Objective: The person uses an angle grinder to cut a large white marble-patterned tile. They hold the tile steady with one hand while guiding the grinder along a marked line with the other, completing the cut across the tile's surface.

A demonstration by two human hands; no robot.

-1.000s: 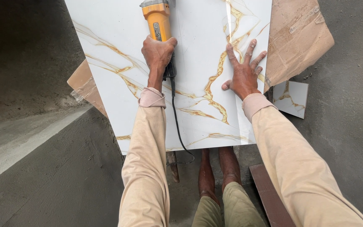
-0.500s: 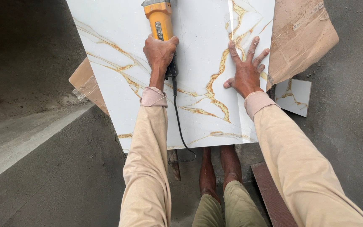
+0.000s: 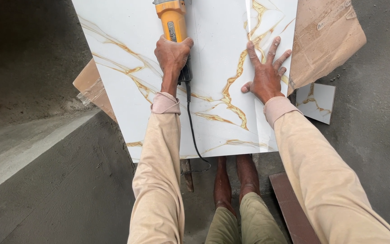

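left hand gripping yellow grinder, right hand flat on marble tile

One camera on my head looks steeply down along my outstretched arms. It sits close above a large white marble-patterned tile with gold veins, which fills the upper frame. My bare feet show at the bottom edge, on grey concrete floor.

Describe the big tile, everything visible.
The large tile is glossy white with gold-brown marble veining, lying flat on cardboard over a grey concrete floor. Its far edge is out of frame. The right hand presses flat on it, fingers spread; the left hand grips a yellow angle grinder over it, black cord trailing across.
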